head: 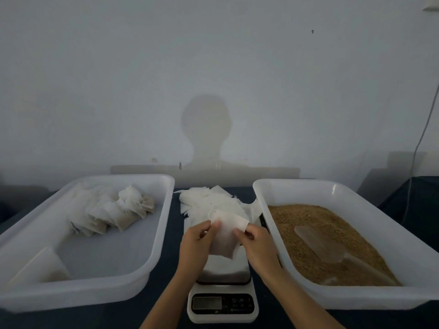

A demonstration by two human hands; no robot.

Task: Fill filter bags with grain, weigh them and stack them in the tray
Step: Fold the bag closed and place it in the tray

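filter bag [225, 236], limp and empty at frame centre, pinched by left hand [194, 243] and right hand [256, 245]: rub its mouth open before scooping grain [316, 224].

This looks like a small, makeshift packing station in a plain room, not a fitted lab or a kitchen. A dark-covered table [171, 233] stands against a bare, scuffed whitish wall [142, 79], with a thin cable [425, 129] hanging down at the right. On it sit a digital scale [223, 302] between two white plastic tubs, the left tray [152, 264] holding filled filter bags [114, 214] and the right tub [268, 195] holding loose grain [308, 233] with a clear scoop [332, 252], and a heap of empty bags [209, 203] lies behind the scale.
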